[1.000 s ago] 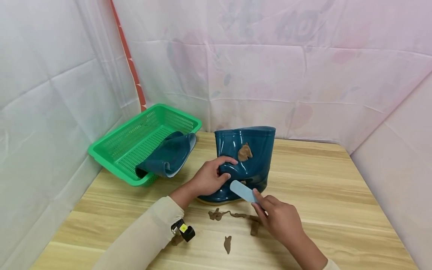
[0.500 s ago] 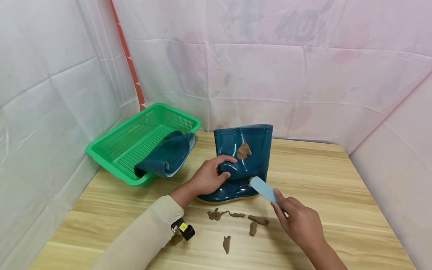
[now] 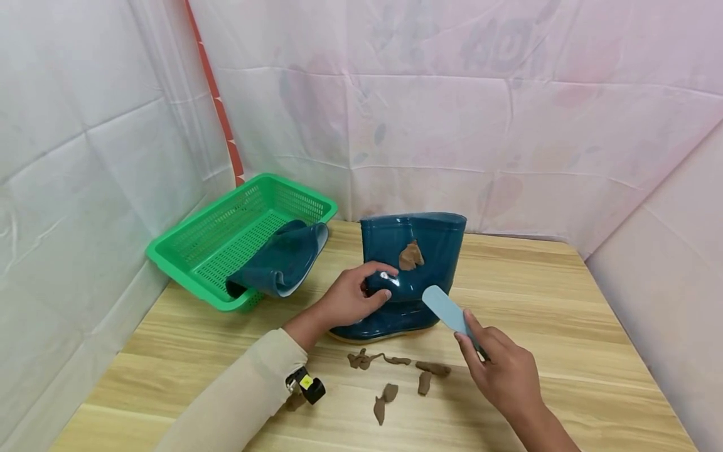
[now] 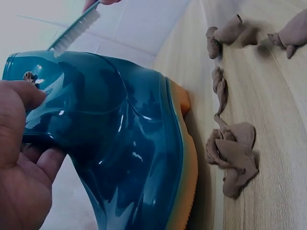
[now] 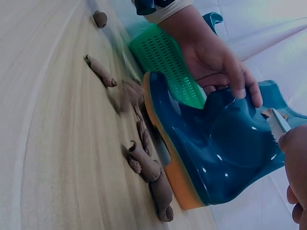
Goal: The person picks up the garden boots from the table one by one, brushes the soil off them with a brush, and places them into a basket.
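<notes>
A dark teal rubber boot (image 3: 418, 229) with a tan sole stands on the wooden table. My left hand (image 3: 349, 296) grips its ankle from the front, thumb on the near side. One patch of brown clay-like mud (image 3: 411, 255) clings to the shaft. In my right hand (image 3: 505, 370) is a brush (image 3: 446, 307) with a light blue back, pinched between thumb and fingers. Its head overlaps the heel side of the boot in the head view. White bristles (image 4: 76, 33) show in the left wrist view, facing the boot.
Several brown mud pieces (image 3: 390, 393) lie on the table in front of the boot. At the back left stands a green plastic basket (image 3: 186, 276) with a second teal boot (image 3: 282, 257) leaning over its rim. White cloth walls (image 3: 508, 125) enclose the table.
My right hand has moved rightward with the brush. The mud patch low on the boot is gone, and another mud piece now lies on the table. The left hand keeps its hold.
</notes>
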`<act>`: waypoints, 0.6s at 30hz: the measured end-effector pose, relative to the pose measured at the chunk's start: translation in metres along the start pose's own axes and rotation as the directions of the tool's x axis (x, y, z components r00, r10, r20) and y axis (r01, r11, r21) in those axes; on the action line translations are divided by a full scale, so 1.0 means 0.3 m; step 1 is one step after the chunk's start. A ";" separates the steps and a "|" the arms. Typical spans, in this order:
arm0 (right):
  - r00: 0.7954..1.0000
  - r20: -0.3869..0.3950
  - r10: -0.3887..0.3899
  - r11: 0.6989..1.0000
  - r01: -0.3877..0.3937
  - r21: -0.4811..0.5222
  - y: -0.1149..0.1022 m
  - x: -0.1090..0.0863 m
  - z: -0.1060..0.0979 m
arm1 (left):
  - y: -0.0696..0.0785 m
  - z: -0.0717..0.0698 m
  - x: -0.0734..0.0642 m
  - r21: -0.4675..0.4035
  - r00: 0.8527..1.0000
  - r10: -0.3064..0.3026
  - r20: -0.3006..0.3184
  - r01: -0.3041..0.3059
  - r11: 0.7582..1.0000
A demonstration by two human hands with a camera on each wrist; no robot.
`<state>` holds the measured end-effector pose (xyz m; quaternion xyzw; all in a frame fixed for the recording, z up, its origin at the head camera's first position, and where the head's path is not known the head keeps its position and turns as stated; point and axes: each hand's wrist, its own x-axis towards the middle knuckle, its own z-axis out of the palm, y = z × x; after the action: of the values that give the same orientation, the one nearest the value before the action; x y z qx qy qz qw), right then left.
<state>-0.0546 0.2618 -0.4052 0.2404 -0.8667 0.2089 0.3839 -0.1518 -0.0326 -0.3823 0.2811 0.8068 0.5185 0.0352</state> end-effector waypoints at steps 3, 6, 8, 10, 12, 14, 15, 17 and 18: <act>1.000 0.014 0.018 1.000 -0.018 0.006 -0.004 -0.005 -0.006 | 0.004 0.000 0.004 0.000 0.996 0.087 -0.025 -0.087 0.996; 0.999 0.036 0.039 0.999 -0.040 0.024 -0.009 -0.008 -0.012 | 0.009 0.000 0.012 0.002 0.984 0.171 -0.052 -0.171 0.985; 0.998 0.045 0.049 0.998 -0.051 0.038 -0.011 -0.008 -0.015 | 0.014 -0.002 0.016 0.006 0.975 0.215 -0.060 -0.215 0.977; 0.999 0.040 0.037 0.999 -0.038 0.036 -0.012 -0.006 -0.018 | 0.019 -0.005 0.018 0.029 0.969 0.239 -0.061 -0.238 0.971; 0.999 0.035 0.033 0.999 -0.034 0.040 -0.012 -0.003 -0.021 | 0.029 -0.009 0.020 0.067 0.966 0.251 -0.056 -0.247 0.967; 0.999 0.033 0.030 0.999 -0.032 0.039 -0.013 -0.001 -0.023 | 0.041 -0.015 0.021 0.129 0.964 0.262 -0.054 -0.254 0.959; 0.999 0.032 0.029 0.999 -0.030 0.040 -0.013 -0.001 -0.024 | 0.047 -0.019 0.022 0.159 0.963 0.265 -0.052 -0.254 0.954; 0.999 0.038 0.036 0.998 -0.037 0.049 -0.014 0.001 -0.028 | 0.060 -0.026 0.024 0.203 0.964 0.262 -0.043 -0.248 0.947; 0.999 0.038 0.034 0.998 -0.036 0.051 -0.015 0.002 -0.029 | 0.065 -0.029 0.026 0.221 0.965 0.259 -0.037 -0.245 0.944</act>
<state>-0.0473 0.2629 -0.3985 0.2388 -0.8722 0.2332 0.3575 -0.1532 -0.0299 -0.3599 0.3670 0.8160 0.4377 -0.0885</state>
